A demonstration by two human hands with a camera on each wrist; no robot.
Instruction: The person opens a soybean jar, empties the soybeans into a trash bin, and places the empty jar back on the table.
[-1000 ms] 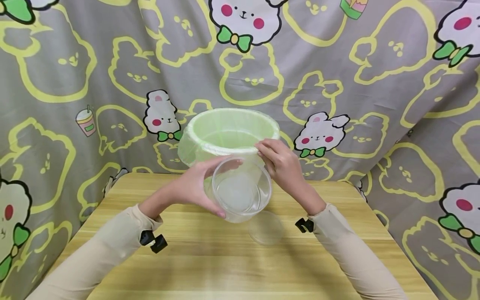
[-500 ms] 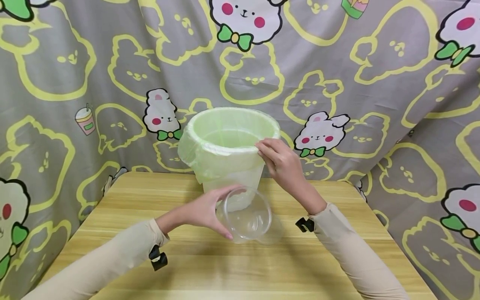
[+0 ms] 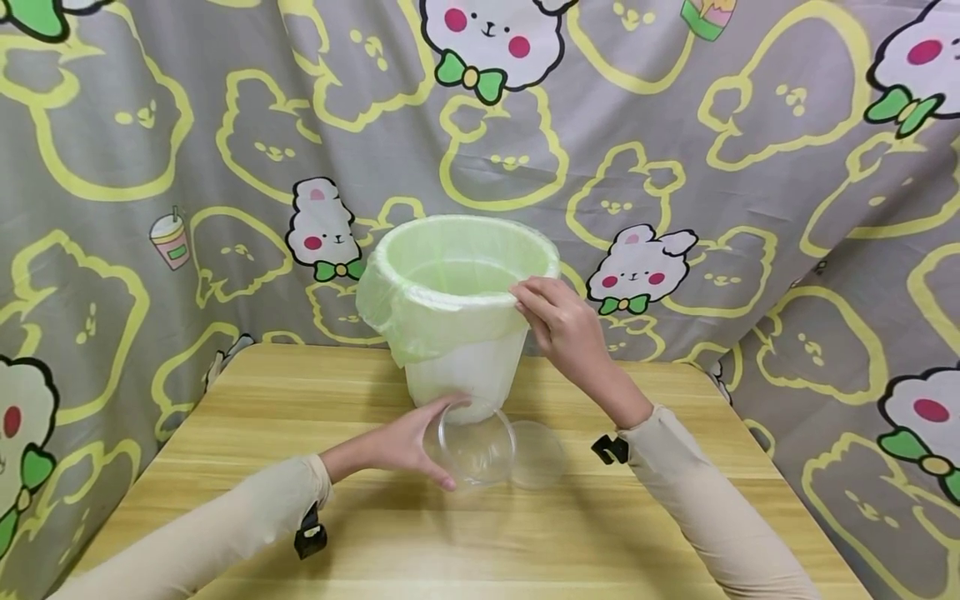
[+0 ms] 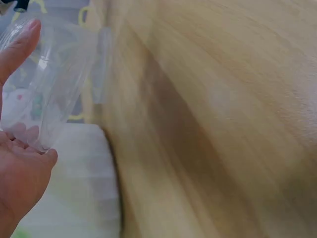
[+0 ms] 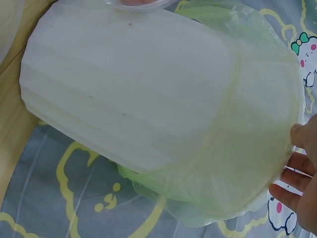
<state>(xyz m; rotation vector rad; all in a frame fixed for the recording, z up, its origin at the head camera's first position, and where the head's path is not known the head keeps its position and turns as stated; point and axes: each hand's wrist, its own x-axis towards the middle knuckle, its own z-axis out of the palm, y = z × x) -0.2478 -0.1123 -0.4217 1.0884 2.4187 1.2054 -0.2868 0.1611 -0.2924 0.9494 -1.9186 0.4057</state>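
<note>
My left hand (image 3: 408,442) holds a clear plastic bowl (image 3: 480,450), fingers on its far side and thumb on its near side. The bowl is low over the table; whether it touches the wood I cannot tell. In the left wrist view the bowl (image 4: 59,74) lies between thumb and fingers. A white trash can (image 3: 472,375) stands upright behind it, lined with a thin green bag (image 3: 420,325) folded over the rim. My right hand (image 3: 562,321) grips the can's rim at the right. The right wrist view shows its fingertips (image 5: 294,183) at the bag-covered rim.
A clear round lid (image 3: 538,454) lies flat on the wooden table (image 3: 480,542), just right of the bowl. A grey patterned curtain (image 3: 637,167) hangs behind and at both sides of the table. Black clips (image 3: 611,450) sit at both sleeve cuffs.
My left hand has lowered the bowl from in front of the can's rim down to near the table, and it has turned on the way. The right hand stays on the rim.
</note>
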